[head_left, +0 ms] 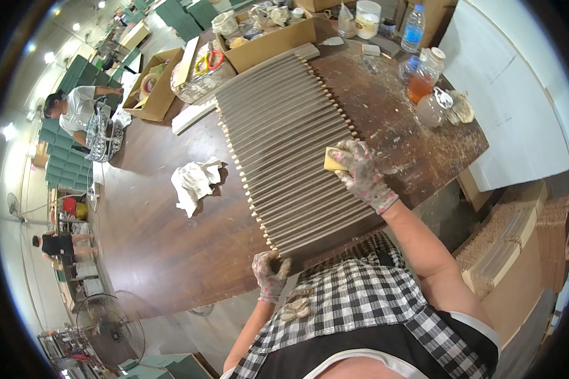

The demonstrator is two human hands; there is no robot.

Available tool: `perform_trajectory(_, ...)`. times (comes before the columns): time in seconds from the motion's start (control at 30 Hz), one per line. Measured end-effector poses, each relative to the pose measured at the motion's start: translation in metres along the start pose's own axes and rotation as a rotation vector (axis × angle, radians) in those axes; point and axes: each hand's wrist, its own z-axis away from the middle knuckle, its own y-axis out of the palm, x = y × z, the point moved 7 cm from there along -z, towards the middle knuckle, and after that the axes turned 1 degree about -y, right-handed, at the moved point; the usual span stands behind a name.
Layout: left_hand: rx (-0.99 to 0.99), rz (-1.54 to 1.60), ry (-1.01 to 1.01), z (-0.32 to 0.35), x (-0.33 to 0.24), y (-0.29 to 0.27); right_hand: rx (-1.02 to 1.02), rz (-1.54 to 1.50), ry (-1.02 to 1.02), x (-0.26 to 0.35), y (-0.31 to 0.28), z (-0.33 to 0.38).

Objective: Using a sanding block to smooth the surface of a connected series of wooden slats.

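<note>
The person's black-and-checked clothing (354, 294) is filling the space before the table's (139, 252) near edge. The gloved right hand (362, 174) is gripping a yellow block (332, 160) over a ridged grey panel (278, 132), which is spanning the table to that edge. The gloved left hand (272, 275) is resting at the panel's near-left corner; whether it's clasping, I can't tell.

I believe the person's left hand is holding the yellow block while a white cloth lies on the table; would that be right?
Not quite: the head view shows the right hand holding the yellow block; the white cloth does lie on the table.
</note>
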Motion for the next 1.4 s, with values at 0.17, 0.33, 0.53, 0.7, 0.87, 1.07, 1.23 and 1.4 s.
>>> perform_trajectory(0.17, 0.047, -0.052, -0.056, -0.002, -0.001, 0.006, -0.008, 0.118, 0.249, -0.074, -0.042, -0.011)
perform_trajectory(0.33, 0.092, -0.038, -0.062, -0.004, -0.008, -0.001, -0.060, -0.072, 0.055, -0.043, -0.013, -0.042)
perform_trajectory(0.53, 0.097, 0.002, -0.076, -0.006, -0.013, -0.011, 0.070, 0.046, 0.109, -0.063, -0.018, -0.062)
perform_trajectory(0.7, 0.139, -0.003, -0.116, -0.002, -0.015, -0.012, -0.046, 0.049, 0.116, -0.079, -0.025, -0.083)
perform_trajectory(0.87, 0.130, -0.004, -0.115, -0.005, -0.019, -0.012, 0.086, -0.052, -0.066, -0.041, 0.023, -0.115)
perform_trajectory(1.07, 0.186, -0.025, -0.166, -0.005, -0.018, -0.019, 0.043, 0.123, 0.225, -0.091, -0.006, -0.139)
perform_trajectory(1.23, 0.178, 0.019, -0.148, -0.009, -0.020, -0.022, 0.197, -0.103, -0.215, -0.048, 0.034, -0.149)
perform_trajectory(1.4, 0.171, 0.005, -0.138, -0.009, -0.023, -0.024, 0.064, 0.051, 0.162, -0.101, 0.010, -0.155)
